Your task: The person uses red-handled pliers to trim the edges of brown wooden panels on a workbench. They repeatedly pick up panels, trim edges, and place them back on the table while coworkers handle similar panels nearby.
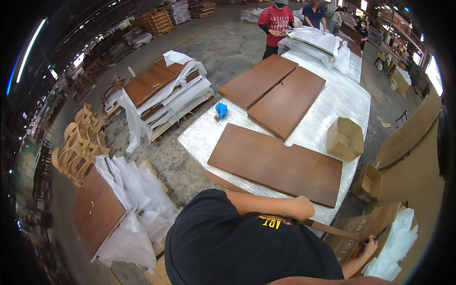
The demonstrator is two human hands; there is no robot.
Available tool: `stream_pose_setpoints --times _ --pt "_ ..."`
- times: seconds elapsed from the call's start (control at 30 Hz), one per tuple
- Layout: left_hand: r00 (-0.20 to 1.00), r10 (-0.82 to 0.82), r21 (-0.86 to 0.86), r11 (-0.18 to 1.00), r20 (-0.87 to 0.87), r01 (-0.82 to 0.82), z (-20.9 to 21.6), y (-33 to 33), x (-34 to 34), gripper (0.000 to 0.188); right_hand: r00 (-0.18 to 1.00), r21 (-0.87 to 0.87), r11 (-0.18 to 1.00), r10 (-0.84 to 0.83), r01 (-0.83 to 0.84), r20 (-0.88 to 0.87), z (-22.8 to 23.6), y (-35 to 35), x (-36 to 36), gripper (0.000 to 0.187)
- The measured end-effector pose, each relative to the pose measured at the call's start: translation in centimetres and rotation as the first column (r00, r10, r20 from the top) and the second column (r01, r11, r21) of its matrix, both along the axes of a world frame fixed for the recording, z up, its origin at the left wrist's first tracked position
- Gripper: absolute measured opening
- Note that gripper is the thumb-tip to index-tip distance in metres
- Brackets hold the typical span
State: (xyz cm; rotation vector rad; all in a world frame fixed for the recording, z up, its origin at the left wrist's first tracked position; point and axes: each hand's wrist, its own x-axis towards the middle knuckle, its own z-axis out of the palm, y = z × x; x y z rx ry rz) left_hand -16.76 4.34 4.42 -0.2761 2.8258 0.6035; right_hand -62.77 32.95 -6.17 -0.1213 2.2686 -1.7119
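Note:
My left forearm crosses in front of my black shirt, and its hand [302,209] is closed around a long, narrow brown wood strip [337,231]. The strip's far left end shows past my elbow; my arm hides its middle. At the lower right, my right hand [369,246] is closed on a slim tool with red and dark parts [381,232], whose exact kind I cannot make out. That hand is by the strip's right end, above flattened cardboard [349,228]. A brown wooden panel [278,164] lies flat on the plastic-covered table [199,137] beyond my left arm.
Two more panels [287,99] lie farther back near a blue crumpled item [221,110]. An open cardboard box [345,139] stands at the table's right. White wrapping [394,244] lies at lower right. Wrapped panel stacks [166,90] stand left; people [277,23] work at the far end.

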Motion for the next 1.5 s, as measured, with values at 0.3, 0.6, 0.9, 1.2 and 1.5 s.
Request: stream_pose_setpoints --times 0.3,0.6,0.9,1.2,1.5 --pt "1.0 -0.017 -0.03 0.999 -0.002 0.017 0.7 0.0 -0.1 0.018 0.999 0.11 0.993 0.041 -0.042 0.008 0.4 0.0 -0.6 0.013" --pt "0.999 0.024 0.075 0.997 -0.034 -0.021 0.8 -1.2 2.1 0.025 0.998 0.027 0.998 0.065 -0.064 -0.022 -2.0 0.2 -3.2 0.012" --pt "0.979 0.159 0.258 0.958 -0.128 -0.122 0.2 -1.3 5.3 0.025 0.997 0.092 0.994 0.069 -0.065 -0.037 -1.8 -1.2 -3.7 0.012" --pt "0.93 0.233 0.309 0.941 -0.285 -0.141 -1.2 -0.9 7.2 0.035 0.997 0.196 0.98 0.052 -0.041 -0.052 0.4 -2.6 -1.9 0.012" --pt "-0.452 0.562 0.363 -0.271 -0.693 -0.892 9.6 -16.7 45.3 0.052 0.944 0.229 0.969 0.154 -0.088 -0.29 -2.1 -2.0 -4.0 0.022"
